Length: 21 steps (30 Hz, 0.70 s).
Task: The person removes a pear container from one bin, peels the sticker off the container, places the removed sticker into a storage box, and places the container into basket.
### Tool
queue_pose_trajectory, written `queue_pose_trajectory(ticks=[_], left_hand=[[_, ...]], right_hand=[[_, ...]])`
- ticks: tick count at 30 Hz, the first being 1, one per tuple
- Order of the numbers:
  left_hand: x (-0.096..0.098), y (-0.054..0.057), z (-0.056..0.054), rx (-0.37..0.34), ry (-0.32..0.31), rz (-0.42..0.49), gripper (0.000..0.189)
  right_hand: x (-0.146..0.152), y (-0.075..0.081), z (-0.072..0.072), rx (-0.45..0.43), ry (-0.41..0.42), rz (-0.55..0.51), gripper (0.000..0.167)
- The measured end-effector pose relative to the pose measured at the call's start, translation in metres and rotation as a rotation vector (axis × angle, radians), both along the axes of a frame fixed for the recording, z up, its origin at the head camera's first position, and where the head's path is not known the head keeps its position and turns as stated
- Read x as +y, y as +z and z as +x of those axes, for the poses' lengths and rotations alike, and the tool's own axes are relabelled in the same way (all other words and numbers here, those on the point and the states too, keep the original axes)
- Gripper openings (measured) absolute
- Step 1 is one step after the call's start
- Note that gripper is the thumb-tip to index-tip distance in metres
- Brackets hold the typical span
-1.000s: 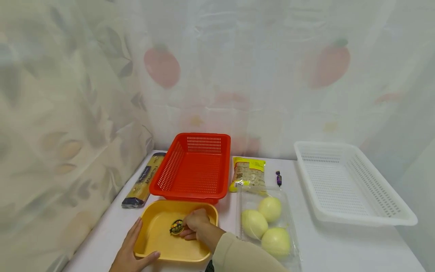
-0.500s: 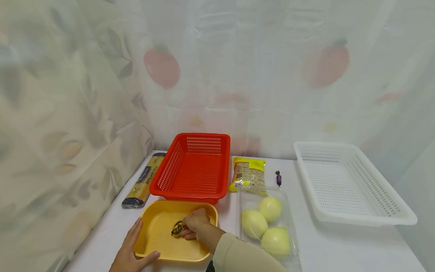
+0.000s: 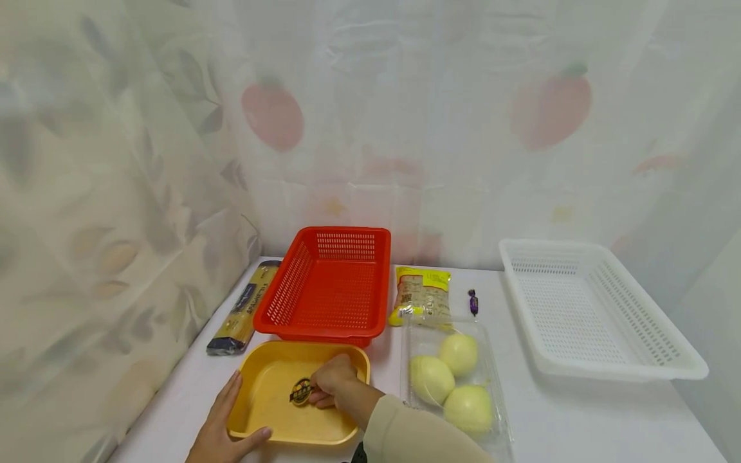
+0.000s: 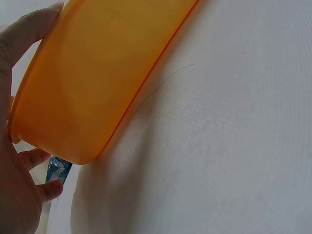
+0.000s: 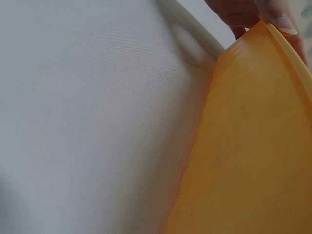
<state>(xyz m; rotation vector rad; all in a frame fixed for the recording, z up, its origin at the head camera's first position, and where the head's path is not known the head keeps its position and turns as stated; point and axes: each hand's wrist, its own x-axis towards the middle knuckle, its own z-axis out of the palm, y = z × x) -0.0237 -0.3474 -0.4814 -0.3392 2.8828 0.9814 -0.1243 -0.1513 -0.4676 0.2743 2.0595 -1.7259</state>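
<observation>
A yellow plastic basin (image 3: 272,415) stands on the table before me. My left hand (image 3: 215,429) rests at its front left corner, thumb on the front rim and fingers spread along the left side; in the left wrist view the fingers extend past the basin's end. Inside the basin my right hand (image 3: 338,381) pinches a small round dark disc (image 3: 300,391) with gold and colourful print, perhaps a badge or magnet. Only its face shows; the hand covers its right edge. The right wrist view shows the basin's outer wall (image 5: 248,131), not the disc.
Behind the basin is a red basket (image 3: 347,289), with a spaghetti packet (image 3: 246,308) at its left. To the right are a yellow-topped food bag (image 3: 422,294), a purple-wrapped candy (image 3: 473,302), a clear box (image 3: 492,360) of pale round fruits or onions (image 3: 431,381), and a white basket (image 3: 579,308).
The disc has tilted and turned slightly in the right hand's fingers, then come back nearly face-up. Both hands and the basin stay in place.
</observation>
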Motion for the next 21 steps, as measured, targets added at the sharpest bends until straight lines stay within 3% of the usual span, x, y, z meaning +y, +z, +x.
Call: queue_pose_trajectory(ticks=[9, 16, 21], left_hand=[[0.0, 0.0004, 0.0012, 0.02, 0.003, 0.009, 0.12], [-0.0008, 0.0008, 0.0004, -0.003, 0.008, 0.014, 0.12], [-0.0003, 0.0011, -0.0005, -0.006, 0.01, 0.012, 0.12]], right_hand=[[0.0004, -0.0004, -0.0006, 0.053, 0.015, 0.069, 0.013], [0.0015, 0.0, -0.0008, 0.066, 0.024, 0.051, 0.009], [0.0022, 0.0015, 0.0001, 0.059, 0.026, 0.025, 0.04]])
